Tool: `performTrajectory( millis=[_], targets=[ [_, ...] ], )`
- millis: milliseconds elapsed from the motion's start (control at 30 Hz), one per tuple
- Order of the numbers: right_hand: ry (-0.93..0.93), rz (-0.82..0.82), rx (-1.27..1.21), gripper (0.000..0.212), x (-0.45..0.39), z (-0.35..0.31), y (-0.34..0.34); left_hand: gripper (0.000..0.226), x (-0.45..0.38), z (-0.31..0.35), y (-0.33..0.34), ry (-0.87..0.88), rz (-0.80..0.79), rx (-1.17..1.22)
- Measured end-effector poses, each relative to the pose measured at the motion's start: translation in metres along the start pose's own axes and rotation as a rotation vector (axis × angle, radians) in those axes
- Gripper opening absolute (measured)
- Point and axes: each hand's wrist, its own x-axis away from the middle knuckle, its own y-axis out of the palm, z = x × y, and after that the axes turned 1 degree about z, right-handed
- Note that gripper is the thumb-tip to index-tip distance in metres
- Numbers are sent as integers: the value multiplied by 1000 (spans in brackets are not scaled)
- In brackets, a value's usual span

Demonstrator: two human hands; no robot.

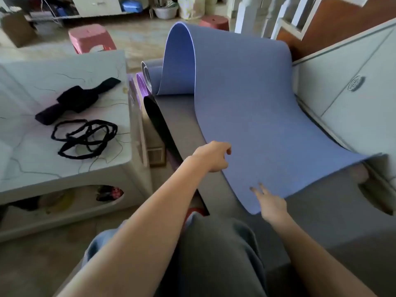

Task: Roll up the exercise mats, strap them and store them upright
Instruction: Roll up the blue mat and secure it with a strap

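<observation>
— Where is the mat sitting?
— The blue mat [246, 108] is arching toward twelve o'clock. Your left hand [212, 156] is gripping its nine o'clock edge; your right hand [271, 202] is pressing straight fingers on the near edge.

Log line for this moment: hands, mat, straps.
left hand: on blue mat edge | right hand: fingers flat on mat | mat: unrolled, far end curled | straps: on table, untouched
</observation>
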Motion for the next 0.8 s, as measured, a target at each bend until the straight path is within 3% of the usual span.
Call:
performTrajectory(
  millis=[133,233,267,333,400,433,533,600,700,800],
  targets=[
    [96,0,102,29,-3,-9,13,39,-19,5,-1,-32,-66,-50],
    [85,254,156,15,-10,-16,-16,52,-18,12,0,-53,-123,-245],
    [27,400,108,11,-15,-21,-32,60,-16,11,3,-56,-104,-339],
    [-117,582,-21,25,-17,-36,-74,94,-9,10,3,-59,-32,-439],
    [-331,681,-111,17,-2,-63,-117,115,3,16,-3,-1,139,-347],
    [-427,731,-201,16,8,-77,-140,108,13,22,-11,27,266,-243],
    [-512,649,-614,29,55,-109,-209,53,55,35,-49,95,690,27],
    [-647,666,-768,34,87,-116,-239,30,89,33,-81,179,774,163],
    [-791,856,-451,48,114,-117,-251,33,128,21,-119,194,794,316],
    [-623,922,-193,84,139,-106,-244,44,178,17,-149,180,783,447]
  ],
)
